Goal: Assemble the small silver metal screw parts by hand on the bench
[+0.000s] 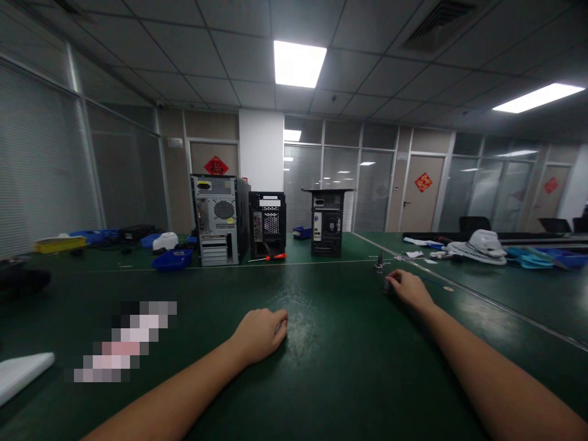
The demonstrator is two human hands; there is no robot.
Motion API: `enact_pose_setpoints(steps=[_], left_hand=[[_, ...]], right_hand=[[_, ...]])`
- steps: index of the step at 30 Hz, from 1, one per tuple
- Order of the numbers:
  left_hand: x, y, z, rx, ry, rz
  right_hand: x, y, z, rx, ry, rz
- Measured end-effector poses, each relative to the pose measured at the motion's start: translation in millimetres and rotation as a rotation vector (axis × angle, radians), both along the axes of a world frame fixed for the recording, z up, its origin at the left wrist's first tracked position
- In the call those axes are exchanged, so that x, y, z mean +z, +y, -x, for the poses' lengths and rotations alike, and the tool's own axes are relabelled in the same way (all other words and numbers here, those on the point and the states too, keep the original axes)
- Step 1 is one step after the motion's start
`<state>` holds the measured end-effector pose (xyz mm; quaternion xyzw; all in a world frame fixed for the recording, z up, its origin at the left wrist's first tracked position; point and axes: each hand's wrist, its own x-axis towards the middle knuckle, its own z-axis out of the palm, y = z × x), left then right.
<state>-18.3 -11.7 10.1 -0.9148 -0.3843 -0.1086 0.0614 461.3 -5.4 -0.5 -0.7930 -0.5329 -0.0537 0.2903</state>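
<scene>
My left hand [263, 332] rests on the green table [331, 373], its fingers curled closed. A bit of something greyish may show by the thumb, but I cannot make out what it is. Further out to the right, my right hand [410, 288] pinches a small dark grey piece [386, 286] at the table surface. Its kind is too small and dim to tell. Just beyond those fingertips stands a small upright metal part [379, 264], apart from the hand.
Three computer towers stand at the back: a large one [215, 220], a smaller black one [267, 223] and another [326, 223]. An orange-handled screwdriver [275, 257] lies before them. Blue trays [172, 260] sit left; a white hat [480, 248] lies right.
</scene>
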Motion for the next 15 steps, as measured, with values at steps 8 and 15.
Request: enact_pose_setpoints(steps=[8,15], left_hand=[[0.8,-1.1,0.0,0.006,-0.001,-0.002],[-1.1,1.2,-0.7,-0.001,0.002,-0.016]], right_hand=[[2.4,3.3,2.1,0.06,0.12,0.051],[8.2,1.8,7.8,-0.023,-0.028,0.101]])
